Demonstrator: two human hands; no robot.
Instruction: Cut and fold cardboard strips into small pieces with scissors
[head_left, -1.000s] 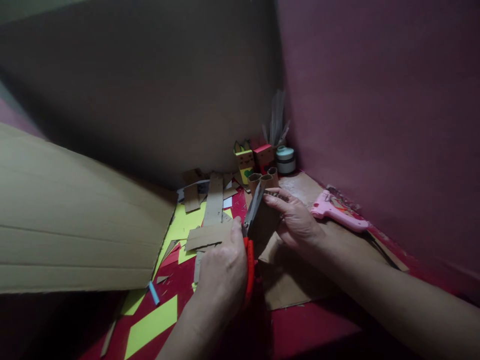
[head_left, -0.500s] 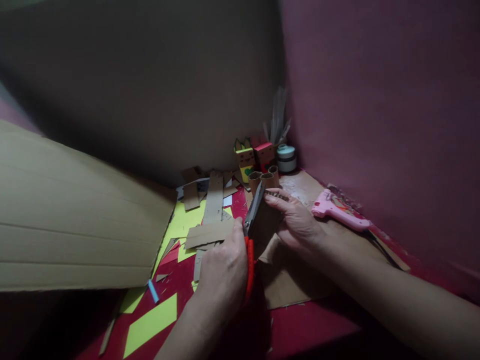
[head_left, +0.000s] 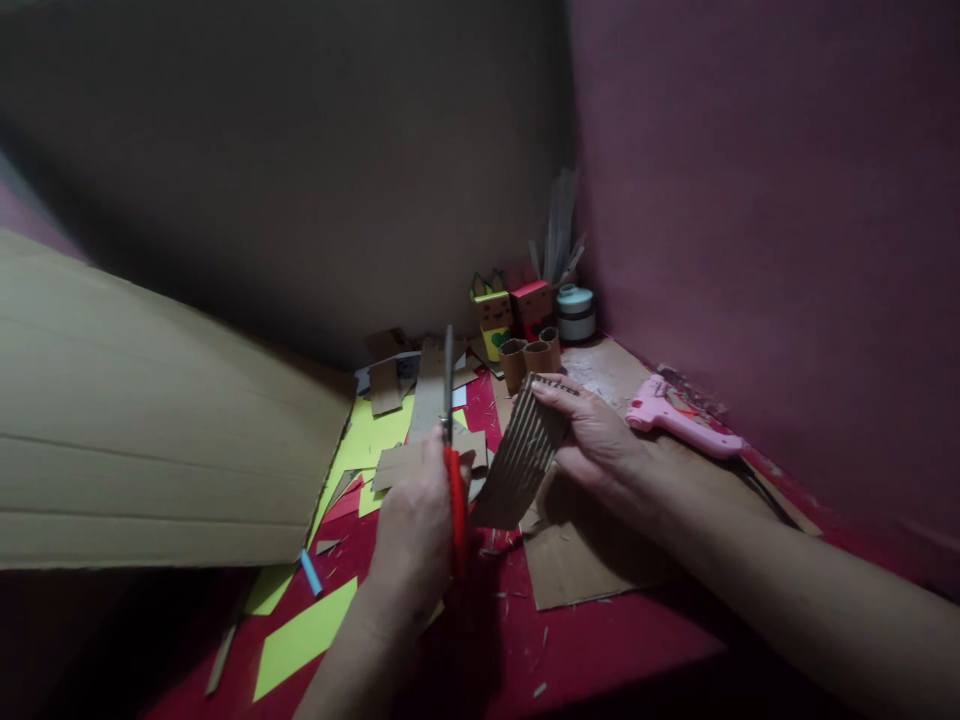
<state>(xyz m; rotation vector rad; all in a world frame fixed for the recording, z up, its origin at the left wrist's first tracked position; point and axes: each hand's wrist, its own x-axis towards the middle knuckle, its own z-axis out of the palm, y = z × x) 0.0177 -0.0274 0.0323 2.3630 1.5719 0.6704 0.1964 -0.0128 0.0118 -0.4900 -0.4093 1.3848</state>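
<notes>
The left hand (head_left: 414, 520) grips red-handled scissors (head_left: 456, 495) while the right hand (head_left: 604, 435) pinches corrugated cardboard (head_left: 520, 462) at its far end, presumably leaving its left edge unobstructed.

Craft corner, glue gun (head_left: 652, 406), scissors (head_left: 456, 495), cardboard scraps (head_left: 385, 388)

Scissor handles (head_left: 456, 500) are red, striped cardboard (head_left: 521, 455) seemingly brown

Your left hand (head_left: 420, 515) grips red-handled scissors (head_left: 456, 495), blades pointing away from you, apart from the ridged cardboard piece (head_left: 517, 465) that your right hand (head_left: 600, 440) pinches by its upper corner. Beyond it stand cardboard tubes (head_left: 514, 365), with two small box figures (head_left: 496, 318) behind them. A pink glue gun (head_left: 686, 422) lies beyond your right forearm, and scraps of yellow paper (head_left: 306, 638) lie on the red tabletop (head_left: 592, 645) to your left.
</notes>
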